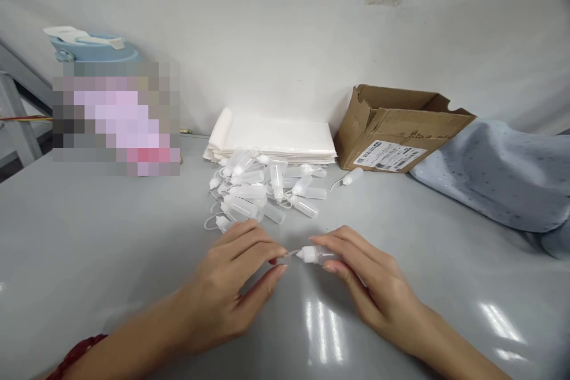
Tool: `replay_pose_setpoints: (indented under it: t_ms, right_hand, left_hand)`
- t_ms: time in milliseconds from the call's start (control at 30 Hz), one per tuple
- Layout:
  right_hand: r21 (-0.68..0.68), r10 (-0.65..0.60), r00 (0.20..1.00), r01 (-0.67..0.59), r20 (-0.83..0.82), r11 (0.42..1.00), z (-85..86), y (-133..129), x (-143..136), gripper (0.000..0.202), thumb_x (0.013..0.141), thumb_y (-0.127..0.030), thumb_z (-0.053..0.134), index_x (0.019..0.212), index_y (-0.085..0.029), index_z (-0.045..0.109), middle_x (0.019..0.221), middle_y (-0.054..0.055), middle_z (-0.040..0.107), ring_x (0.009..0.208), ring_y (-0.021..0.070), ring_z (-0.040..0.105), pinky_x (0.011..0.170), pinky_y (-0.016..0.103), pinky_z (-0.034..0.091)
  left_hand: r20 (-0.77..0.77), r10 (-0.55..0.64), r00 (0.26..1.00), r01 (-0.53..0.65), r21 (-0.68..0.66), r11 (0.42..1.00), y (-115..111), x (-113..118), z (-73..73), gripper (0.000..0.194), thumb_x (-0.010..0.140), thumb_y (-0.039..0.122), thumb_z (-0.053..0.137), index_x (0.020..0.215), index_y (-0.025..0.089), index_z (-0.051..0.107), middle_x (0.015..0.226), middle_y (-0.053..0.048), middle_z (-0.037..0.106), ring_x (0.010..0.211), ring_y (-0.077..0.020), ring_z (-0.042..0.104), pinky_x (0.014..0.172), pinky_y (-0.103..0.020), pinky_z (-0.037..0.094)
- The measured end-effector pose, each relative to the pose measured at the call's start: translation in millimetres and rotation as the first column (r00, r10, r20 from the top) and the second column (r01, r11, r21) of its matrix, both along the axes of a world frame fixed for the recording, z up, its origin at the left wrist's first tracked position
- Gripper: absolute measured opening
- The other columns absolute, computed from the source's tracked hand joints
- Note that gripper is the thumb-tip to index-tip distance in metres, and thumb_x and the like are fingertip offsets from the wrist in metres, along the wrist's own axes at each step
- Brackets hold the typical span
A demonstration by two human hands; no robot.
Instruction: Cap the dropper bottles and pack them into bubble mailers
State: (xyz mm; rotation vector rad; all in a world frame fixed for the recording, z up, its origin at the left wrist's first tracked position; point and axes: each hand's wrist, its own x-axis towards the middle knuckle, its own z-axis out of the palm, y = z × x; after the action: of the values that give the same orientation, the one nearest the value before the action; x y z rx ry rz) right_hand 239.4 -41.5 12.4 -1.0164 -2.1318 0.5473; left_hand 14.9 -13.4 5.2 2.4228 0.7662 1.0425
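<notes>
My right hand (369, 273) is closed around a small translucent squeeze bottle (315, 254) with a white tapered nozzle, lying sideways above the table and pointing left. My left hand (244, 282) pinches a small translucent piece (283, 259), which looks like a cap, just off the nozzle's tip. A thin pale strap bridges the fingertips and the nozzle; where it ends is hidden. Beyond both hands lies a loose heap of similar bottles (249, 191), several with thin looped straps. One bottle (353, 176) lies apart, to the right of the heap.
A stack of white padded sheets or bags (280, 138) rests against the wall. Right of it stands an open cardboard box (401, 122) with a label, beside grey-blue cloth (499, 172). At the back left are a light-blue tub (95, 50) and a blurred-out area. The grey table (133, 237) is glossy.
</notes>
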Motion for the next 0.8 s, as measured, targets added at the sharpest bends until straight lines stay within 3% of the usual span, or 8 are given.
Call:
replay_pose_setpoints:
  t_ms: [533,800]
  right_hand:
    - [0.134,0.065,0.994,-0.076,0.087,0.988,-5.1,-6.9,-5.9,0.033,0.089,-0.001,0.045,0.121,-0.009,0.046,0.092,0.013,0.058,0.079,0.0199,0.052,0.065,0.034,0.051]
    - [0.145,0.063,0.996,-0.072,0.07,0.987,-8.6,-7.7,-8.2,0.035,0.089,-0.001,0.044,0.123,-0.01,0.046,0.094,0.013,0.059,0.08,0.0204,0.054,0.068,0.035,0.052]
  left_hand:
    - [-0.026,-0.036,0.999,0.038,0.073,0.997,-6.5,-0.1,-6.4,0.02,0.084,0.0,0.052,0.095,0.015,0.059,0.079,-0.004,0.062,0.074,-0.0168,0.053,0.07,-0.033,0.044]
    - [-0.023,-0.045,0.999,0.047,0.079,0.996,-7.6,0.7,-6.0,0.02,0.085,0.0,0.051,0.096,0.015,0.059,0.081,-0.005,0.063,0.076,-0.0171,0.053,0.07,-0.033,0.044]
